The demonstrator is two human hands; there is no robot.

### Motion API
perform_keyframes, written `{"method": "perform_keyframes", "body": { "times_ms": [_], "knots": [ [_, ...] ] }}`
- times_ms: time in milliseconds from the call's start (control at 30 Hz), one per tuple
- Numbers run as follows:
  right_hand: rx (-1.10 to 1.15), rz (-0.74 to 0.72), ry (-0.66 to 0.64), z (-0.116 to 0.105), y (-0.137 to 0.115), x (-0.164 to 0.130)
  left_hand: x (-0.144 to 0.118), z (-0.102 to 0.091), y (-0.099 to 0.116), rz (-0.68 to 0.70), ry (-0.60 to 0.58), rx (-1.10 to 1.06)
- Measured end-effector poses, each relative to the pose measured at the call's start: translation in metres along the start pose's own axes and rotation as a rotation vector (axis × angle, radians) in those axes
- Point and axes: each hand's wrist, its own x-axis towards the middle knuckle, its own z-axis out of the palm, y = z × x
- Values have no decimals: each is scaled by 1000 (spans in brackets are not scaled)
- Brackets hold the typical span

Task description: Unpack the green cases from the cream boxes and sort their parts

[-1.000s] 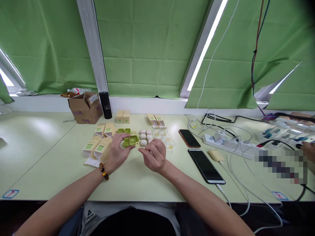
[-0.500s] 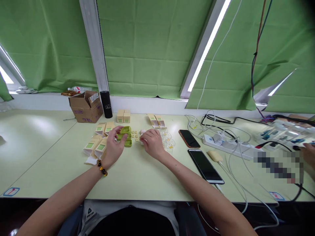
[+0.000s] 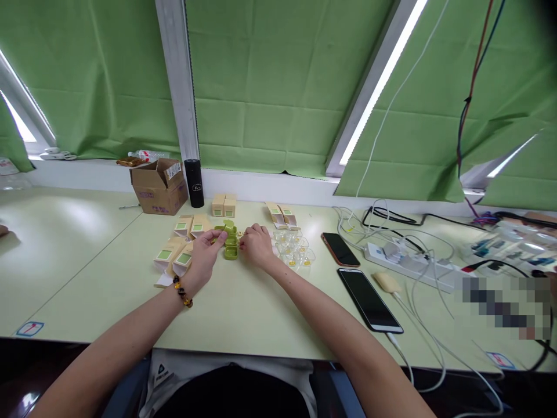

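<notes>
In the head view, small green open containers (image 3: 231,253) stand in a cluster on the table. My left hand (image 3: 205,251), with a beaded bracelet at the wrist, pinches one small green container between thumb and fingers at the cluster's left side. Just to the right is my right hand (image 3: 257,246), palm down, its fingertips pressed together beside the containers. Whatever those fingers hold is hidden. Tiny yellow pieces (image 3: 239,234) show partly between the two hands. Right of my right hand lie several clear plastic cups (image 3: 292,251) with yellow spots inside.
Small cream boxes (image 3: 169,253) lie left of my left hand; others (image 3: 224,205) stand behind. A cardboard box (image 3: 158,188) and black bottle (image 3: 194,183) are at the back left. Two phones (image 3: 369,299), a power strip (image 3: 413,266) and tangled cables occupy the right.
My left hand has closed from a loose grasp over the green containers to a pinch on one. My right hand has shifted left towards them, uncovering more clear cups. The view has shifted slightly.
</notes>
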Motion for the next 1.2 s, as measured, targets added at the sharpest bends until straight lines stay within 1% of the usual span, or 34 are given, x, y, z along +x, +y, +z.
{"method": "perform_keyframes", "body": {
  "times_ms": [100, 200, 300, 367, 433, 500, 567, 633, 733, 867, 967, 1033, 1100, 1167, 1200],
  "knots": [
    [-5, 1, -15, 1, -2, 1, -1, 2, 2, 0, 12, -15],
    [30, 11, -12, -5, 0, -1, -2, 5, 4, -3, 31, -39],
    [90, 40, 87, -16, 5, -12, -2, 6, 5, -27, 13, -85],
    [121, 50, 176, -24, 6, -27, -2, 5, 3, -68, -15, -132],
    [130, 10, 221, -27, 3, -46, -3, 3, 2, -124, -58, -205],
    [135, -73, 181, -26, -4, -69, -3, 2, 1, -190, -98, -294],
    [145, -165, 96, -20, -14, -89, -4, 1, 3, -258, -125, -362],
    [139, -237, 16, -14, -22, -102, -4, 2, 5, -314, -131, -403],
    [138, -272, -51, -9, -30, -108, -4, 2, 9, -346, -100, -452],
    [162, -247, -75, -11, -30, -104, -3, 1, 12, -364, -53, -480],
    [165, -252, -94, -13, -29, -104, 1, -2, 14, -364, -66, -395],
    [167, -258, -102, -14, -29, -104, 6, -7, 17, -286, -56, -266],
    [168, -260, -107, -14, -30, -105, 13, -14, 20, -130, -15, -37],
    [167, -259, -114, -15, -30, -105, 21, -22, 24, 64, 28, 293],
    [167, -258, -117, -15, -31, -104, 25, -27, 26, 162, 30, 462]
  ]
}}
